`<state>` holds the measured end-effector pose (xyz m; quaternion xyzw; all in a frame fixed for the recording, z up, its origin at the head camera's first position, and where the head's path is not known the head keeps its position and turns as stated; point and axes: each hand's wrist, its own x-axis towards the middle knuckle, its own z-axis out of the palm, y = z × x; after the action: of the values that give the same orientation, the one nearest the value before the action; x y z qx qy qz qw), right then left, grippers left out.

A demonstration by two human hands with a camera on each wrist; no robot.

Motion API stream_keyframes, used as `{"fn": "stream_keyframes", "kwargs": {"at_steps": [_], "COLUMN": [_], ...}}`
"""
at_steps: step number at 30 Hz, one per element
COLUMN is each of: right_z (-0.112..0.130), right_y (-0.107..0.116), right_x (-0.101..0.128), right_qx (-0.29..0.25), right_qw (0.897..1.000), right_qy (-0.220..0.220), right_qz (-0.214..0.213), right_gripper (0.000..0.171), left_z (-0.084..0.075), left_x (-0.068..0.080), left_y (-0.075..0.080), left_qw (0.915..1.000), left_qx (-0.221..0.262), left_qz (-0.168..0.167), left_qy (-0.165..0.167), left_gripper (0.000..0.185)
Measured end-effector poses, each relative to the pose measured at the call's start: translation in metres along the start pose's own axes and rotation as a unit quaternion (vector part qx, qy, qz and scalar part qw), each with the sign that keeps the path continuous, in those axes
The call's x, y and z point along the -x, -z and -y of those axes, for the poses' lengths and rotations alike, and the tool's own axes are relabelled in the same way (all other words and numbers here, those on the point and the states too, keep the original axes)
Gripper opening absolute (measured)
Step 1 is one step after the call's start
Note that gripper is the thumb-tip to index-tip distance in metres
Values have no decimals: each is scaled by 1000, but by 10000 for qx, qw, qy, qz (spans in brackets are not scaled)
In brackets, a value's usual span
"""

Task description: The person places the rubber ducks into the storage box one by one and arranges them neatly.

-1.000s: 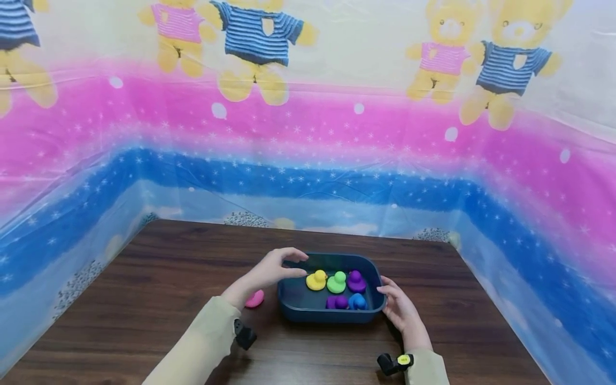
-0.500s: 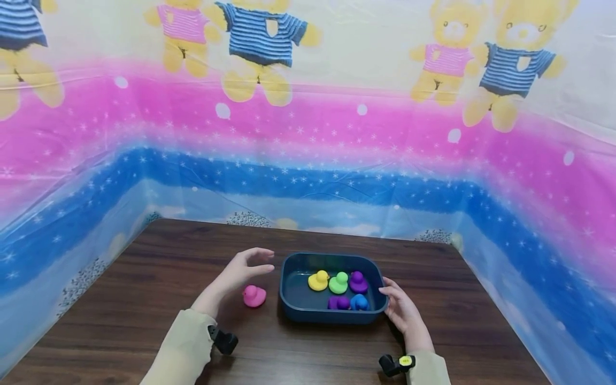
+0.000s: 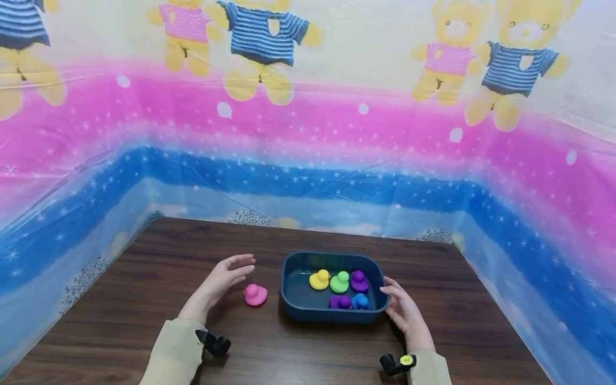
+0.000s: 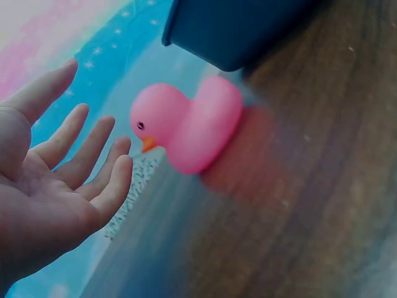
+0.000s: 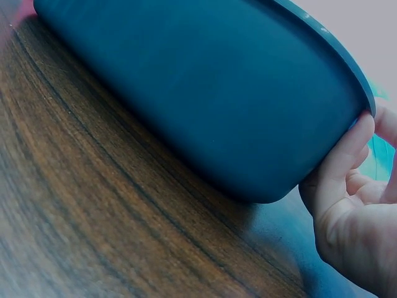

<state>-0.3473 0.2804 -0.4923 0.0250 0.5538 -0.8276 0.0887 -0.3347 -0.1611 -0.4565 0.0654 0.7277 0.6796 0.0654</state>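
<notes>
A pink rubber duck (image 3: 255, 295) sits on the table just left of a dark blue tub (image 3: 332, 316). My left hand (image 3: 218, 280) hovers beside the duck with spread, relaxed fingers and holds nothing. In the left wrist view a gap separates those fingers (image 4: 110, 186) from the duck (image 4: 195, 127). At the tub's right end, my right hand (image 3: 404, 310) grips the rim, with part of the hand outside the wall (image 5: 186, 93). Inside the tub are a yellow duck (image 3: 319, 279), a green duck (image 3: 339, 282), two purple ducks (image 3: 359, 281) and a blue duck (image 3: 360, 301).
Everything stands on a dark wooden table (image 3: 298, 353). A patterned cloth (image 3: 308, 133) with bears and snowflakes hangs around its back and sides. Each wrist wears a small black camera (image 3: 214, 343).
My left hand has withdrawn from over the tub's left side toward the left, uncovering the pink duck. The right hand stays at the tub's right end, and the ducks in the tub look unmoved.
</notes>
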Motion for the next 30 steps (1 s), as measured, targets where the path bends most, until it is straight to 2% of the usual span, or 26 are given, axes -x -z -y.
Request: {"fn": "stream_keyframes", "kwargs": {"at_steps": [12, 23, 30], "right_z": [2, 3, 4], "right_y": [-1, -4, -4], "right_x": [0, 0, 1], "right_qx": [-70, -130, -135], "right_qw": [9999, 9998, 9997], "right_qy": [-143, -149, -203], "right_qz": [12, -25, -46], "right_gripper": [27, 26, 28], "left_z": [16, 19, 19], "left_x": [3, 7, 8], "left_y": [0, -2, -5], "left_qw": [9986, 9956, 9905], "left_qx": [-174, -709, -1183], "left_qz": [338, 466, 623], "left_qy": [368, 392, 310], "left_gripper": [62, 54, 56]}}
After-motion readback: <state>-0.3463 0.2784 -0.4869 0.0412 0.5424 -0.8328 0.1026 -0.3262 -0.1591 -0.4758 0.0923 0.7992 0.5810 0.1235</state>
